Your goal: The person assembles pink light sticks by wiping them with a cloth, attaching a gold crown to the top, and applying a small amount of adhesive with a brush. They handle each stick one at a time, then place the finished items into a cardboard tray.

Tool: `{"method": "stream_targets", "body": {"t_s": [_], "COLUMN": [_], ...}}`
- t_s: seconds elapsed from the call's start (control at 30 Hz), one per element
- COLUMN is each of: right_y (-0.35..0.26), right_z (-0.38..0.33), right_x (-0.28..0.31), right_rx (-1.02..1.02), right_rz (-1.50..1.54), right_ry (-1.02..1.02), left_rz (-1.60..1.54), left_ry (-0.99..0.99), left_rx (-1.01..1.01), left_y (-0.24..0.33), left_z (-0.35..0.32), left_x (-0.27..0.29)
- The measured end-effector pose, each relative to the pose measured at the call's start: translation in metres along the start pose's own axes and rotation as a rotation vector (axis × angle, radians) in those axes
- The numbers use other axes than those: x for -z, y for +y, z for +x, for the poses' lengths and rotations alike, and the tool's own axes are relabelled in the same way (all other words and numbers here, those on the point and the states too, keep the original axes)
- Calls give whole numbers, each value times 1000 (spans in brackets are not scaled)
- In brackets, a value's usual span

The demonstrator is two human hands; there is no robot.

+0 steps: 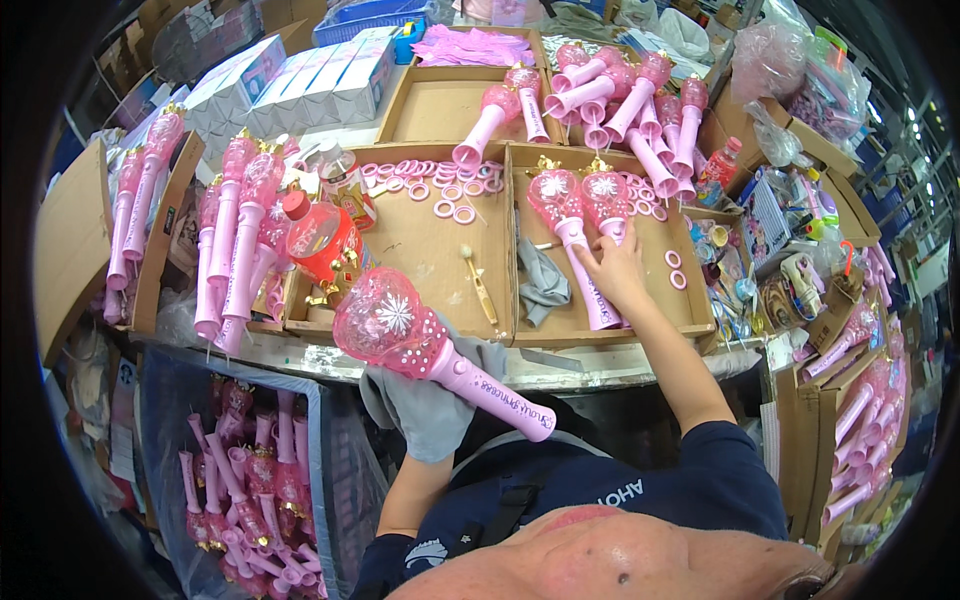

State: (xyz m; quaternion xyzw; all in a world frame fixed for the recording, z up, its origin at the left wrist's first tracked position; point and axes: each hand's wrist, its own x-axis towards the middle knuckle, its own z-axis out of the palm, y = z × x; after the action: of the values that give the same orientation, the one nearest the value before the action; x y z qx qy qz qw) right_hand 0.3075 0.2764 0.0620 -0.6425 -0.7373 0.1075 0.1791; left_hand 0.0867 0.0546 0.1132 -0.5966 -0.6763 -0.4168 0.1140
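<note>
My left hand, covered by a grey cloth or glove, holds a pink toy wand under its clear, round head. The wand slants down to the right, with a white snowflake on its head and a gold crown tip. My bare right hand reaches into the right cardboard tray. Its thumb and fingers are around the handle of a second wand. Close by on the left lies another wand, its handle beside my thumb. A crumpled grey glove is in the same tray.
Pink rings and a small brush lie in the left tray. A red-capped bottle stands left. More wands fill a lined crate below and a pile at the back right. White boxes line the back.
</note>
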Motion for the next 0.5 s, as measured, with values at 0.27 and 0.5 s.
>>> {"method": "stream_targets", "body": {"t_s": [0.27, 0.5], "right_y": [-7, -13], "right_z": [-5, -2], "right_x": [-11, -6], "right_rx": [278, 214], "right_rz": [-121, -144], "right_ry": [233, 98], "left_rz": [143, -109], "left_ry": [0, 34], "left_rx": [-57, 93], "left_y": [-4, 0], "left_z": [-4, -5], "left_x": [-2, -7]}}
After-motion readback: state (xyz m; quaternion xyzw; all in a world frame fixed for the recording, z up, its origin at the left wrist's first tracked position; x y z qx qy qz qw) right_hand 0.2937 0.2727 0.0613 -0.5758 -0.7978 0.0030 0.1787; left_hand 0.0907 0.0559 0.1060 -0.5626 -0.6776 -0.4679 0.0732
